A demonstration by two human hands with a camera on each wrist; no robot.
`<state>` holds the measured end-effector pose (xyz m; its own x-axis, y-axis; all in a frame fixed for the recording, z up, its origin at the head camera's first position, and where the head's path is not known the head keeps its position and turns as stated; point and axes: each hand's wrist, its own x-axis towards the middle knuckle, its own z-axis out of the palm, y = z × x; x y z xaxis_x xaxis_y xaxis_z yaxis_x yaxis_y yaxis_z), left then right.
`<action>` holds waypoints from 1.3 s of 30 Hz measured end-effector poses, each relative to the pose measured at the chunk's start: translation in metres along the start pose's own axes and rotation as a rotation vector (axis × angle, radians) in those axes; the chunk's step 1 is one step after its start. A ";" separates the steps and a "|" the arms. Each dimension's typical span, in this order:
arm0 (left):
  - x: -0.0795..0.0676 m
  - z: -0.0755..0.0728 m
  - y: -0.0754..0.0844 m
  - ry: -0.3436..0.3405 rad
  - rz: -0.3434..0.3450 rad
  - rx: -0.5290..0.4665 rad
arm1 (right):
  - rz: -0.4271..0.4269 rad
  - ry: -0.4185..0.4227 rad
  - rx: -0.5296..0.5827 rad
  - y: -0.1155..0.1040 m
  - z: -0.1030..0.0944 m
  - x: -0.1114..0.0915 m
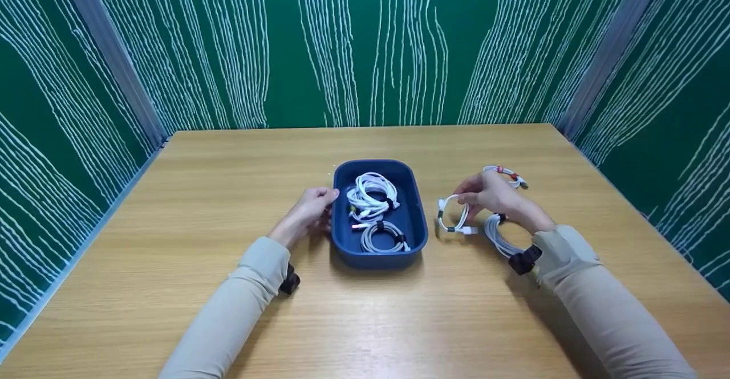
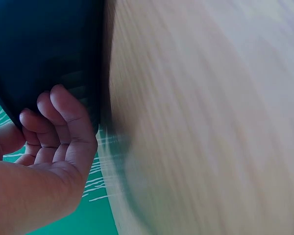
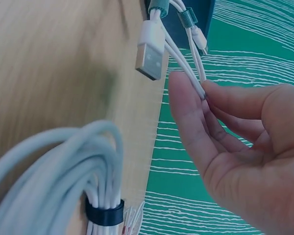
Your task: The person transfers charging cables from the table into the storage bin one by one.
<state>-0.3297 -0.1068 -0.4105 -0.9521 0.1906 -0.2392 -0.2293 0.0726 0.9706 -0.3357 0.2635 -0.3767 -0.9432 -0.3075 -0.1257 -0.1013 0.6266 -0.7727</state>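
A dark blue plastic box (image 1: 378, 260) stands mid-table with coiled cables inside. My left hand (image 1: 311, 211) grips its left side, thumb at the rim and curled fingers (image 2: 71, 115) against the outer wall. Between thumb and fingertips, my right hand (image 1: 495, 195) pinches a small looped white USB cable (image 1: 442, 219), held just right of the box. The right wrist view shows its USB plug (image 3: 149, 61) and green ties (image 3: 187, 18). Inside the box lie a white cable coil (image 1: 373, 188) and, nearer me, a grey cable coil (image 1: 365, 242) with black ties.
A thick grey cable coil (image 1: 496, 236) with a black tie (image 3: 105, 213) rests on the table below my right hand. Farther back lies a white cable (image 1: 516, 178) with red ties. Green panels (image 1: 365, 48) with white streaks enclose the wooden table (image 1: 228, 168) at the back and sides.
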 end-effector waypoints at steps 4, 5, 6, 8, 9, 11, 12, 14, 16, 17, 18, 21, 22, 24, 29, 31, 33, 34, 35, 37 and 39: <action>0.000 0.000 0.001 0.005 -0.003 0.006 | -0.010 -0.014 0.028 -0.004 -0.001 0.001; -0.001 0.000 0.001 0.007 -0.006 0.005 | -0.014 -0.018 0.032 -0.005 -0.001 0.002; -0.001 0.001 0.001 0.006 -0.006 0.005 | -0.017 -0.022 0.038 -0.006 -0.001 0.002; -0.001 0.001 0.001 0.005 -0.009 0.000 | -0.023 -0.027 0.045 -0.009 -0.002 0.002; -0.001 0.001 0.002 0.004 -0.010 -0.002 | -0.027 -0.029 0.047 -0.010 -0.002 0.002; -0.001 0.001 0.002 0.004 -0.009 -0.008 | -0.034 -0.033 0.054 -0.013 -0.003 0.002; -0.001 0.001 0.002 0.002 -0.006 -0.006 | -0.037 -0.033 0.055 -0.014 -0.003 0.002; -0.001 0.001 0.001 0.001 -0.004 -0.007 | -0.043 -0.034 0.058 -0.017 -0.002 0.003; -0.001 0.001 0.000 -0.001 -0.003 0.002 | -0.055 -0.038 0.081 -0.019 0.000 0.005; 0.000 0.001 0.000 -0.002 -0.003 0.006 | -0.061 -0.041 0.088 -0.020 0.001 0.006; 0.000 0.001 0.000 -0.001 -0.004 0.010 | -0.065 -0.044 0.096 -0.021 0.003 0.007; 0.000 0.001 -0.001 0.003 -0.014 0.014 | -0.078 -0.053 0.111 -0.025 0.006 0.009; 0.000 0.001 -0.001 0.005 -0.017 0.012 | -0.078 -0.054 0.104 -0.026 0.007 0.010; 0.000 0.001 -0.001 0.010 -0.023 0.014 | -0.077 -0.058 0.097 -0.028 0.008 0.010; 0.001 0.001 -0.001 0.008 -0.022 0.012 | -0.075 -0.061 0.096 -0.029 0.008 0.011; 0.001 0.001 -0.001 0.007 -0.021 0.010 | -0.069 -0.059 0.097 -0.029 0.008 0.011; 0.001 0.001 -0.001 0.006 -0.019 0.009 | -0.061 -0.055 0.100 -0.029 0.007 0.011; 0.001 0.001 -0.001 0.009 -0.020 0.013 | -0.060 -0.053 0.101 -0.030 0.007 0.010; 0.001 0.001 -0.001 0.010 -0.019 0.016 | -0.057 -0.050 0.102 -0.031 0.006 0.010; 0.001 0.000 0.000 0.011 -0.018 0.017 | -0.058 -0.044 0.107 -0.032 0.006 0.010; 0.000 0.000 -0.001 0.012 -0.016 0.018 | -0.066 -0.041 0.116 -0.033 0.006 0.010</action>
<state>-0.3296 -0.1070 -0.4113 -0.9507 0.1771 -0.2545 -0.2412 0.0933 0.9660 -0.3399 0.2350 -0.3561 -0.9216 -0.3761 -0.0960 -0.1230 0.5176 -0.8468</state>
